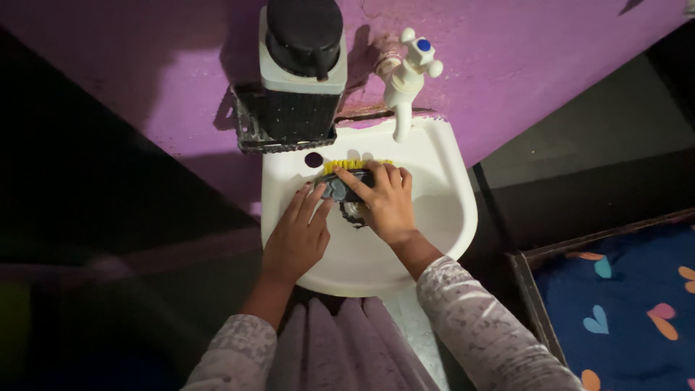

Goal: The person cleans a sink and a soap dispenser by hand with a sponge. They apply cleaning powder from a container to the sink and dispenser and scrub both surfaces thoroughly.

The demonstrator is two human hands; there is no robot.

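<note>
While both hands work inside the small white basin point(449, 217), the right hand point(384, 199) is curled over a scrubbing brush point(347, 168) with yellow bristles, fingers wrapped across its back and pressing it toward the rear of the bowl. Beside it, the left hand point(297, 235) lies mostly flat, fingers stretched forward and touching a dark grey object point(334, 188) held under the brush; what that object is cannot be told. Directly behind the brush a white tap point(405, 72) with a blue-capped handle hangs over the basin's back edge, close above the working hands. Left of the tap, a black wire rack point(253, 134) on the purple wall point(543, 51) holds a large dispenser point(300, 65) with a black top. Off to the right lies a dark blue cloth point(622, 304) patterned with coloured hearts.
</note>
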